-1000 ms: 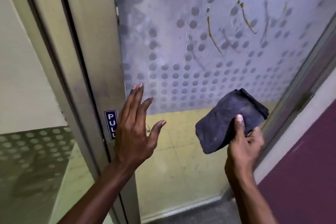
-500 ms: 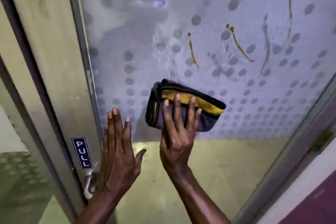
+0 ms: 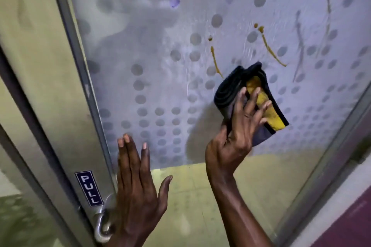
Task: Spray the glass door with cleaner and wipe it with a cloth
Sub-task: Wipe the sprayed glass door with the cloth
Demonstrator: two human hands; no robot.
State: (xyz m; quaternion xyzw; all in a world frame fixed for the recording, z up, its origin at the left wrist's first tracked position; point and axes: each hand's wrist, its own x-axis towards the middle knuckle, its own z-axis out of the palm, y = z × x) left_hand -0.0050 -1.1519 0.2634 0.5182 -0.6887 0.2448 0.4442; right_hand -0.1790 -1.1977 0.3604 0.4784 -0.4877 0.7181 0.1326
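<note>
Streaking the frosted, dot-patterned glass door (image 3: 160,66), mustard-yellow smears (image 3: 269,48) sit just above the folded black-and-yellow cloth (image 3: 259,94), pressed there by right hand (image 3: 234,136) fingers (image 3: 253,102); left hand (image 3: 136,190) flat, fingers spread, beside the blue "PULL" sticker (image 3: 89,188).

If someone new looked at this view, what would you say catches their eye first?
Probably the folded dark cloth with its yellow inner face, pressed to the frosted, dotted glass door by the right hand, just below two brownish-yellow drip streaks. Next, the left hand spread open near the door's edge, beside the blue PULL sticker on the metal frame.
</note>
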